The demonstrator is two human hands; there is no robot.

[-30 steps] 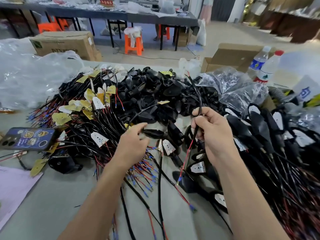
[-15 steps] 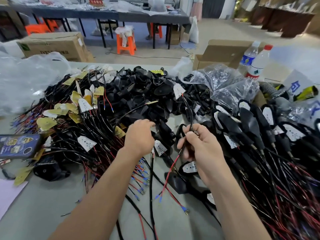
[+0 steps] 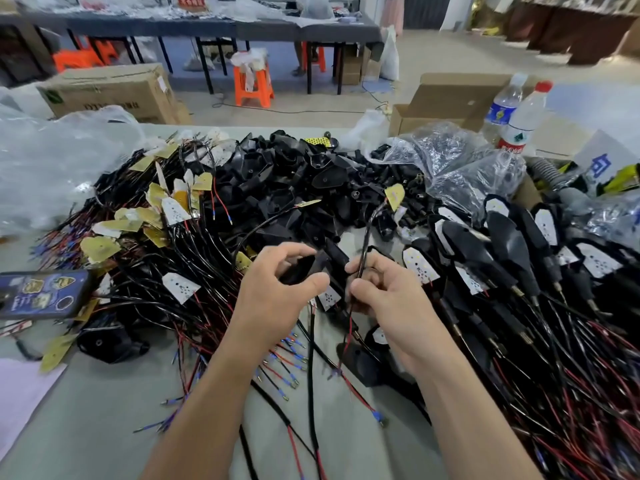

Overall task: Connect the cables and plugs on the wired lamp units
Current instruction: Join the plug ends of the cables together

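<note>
Pinching black cable (image 3: 365, 233) upright between right fingers (image 3: 377, 266), with leads below, likely to steer it into black housing (image 3: 298, 270) cupped beside in curled left fingers (image 3: 287, 250)

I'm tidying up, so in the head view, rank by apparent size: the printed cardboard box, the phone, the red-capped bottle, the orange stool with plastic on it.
1. cardboard box
2. phone, helped by lying nearest the camera
3. red-capped bottle and orange stool look roughly alike; the stool stands farther off, so unranked.

Long dark tables (image 3: 207, 27) at back, orange stool (image 3: 252, 86), cardboard box (image 3: 114, 91), pale concrete floor (image 3: 450, 53)
</note>
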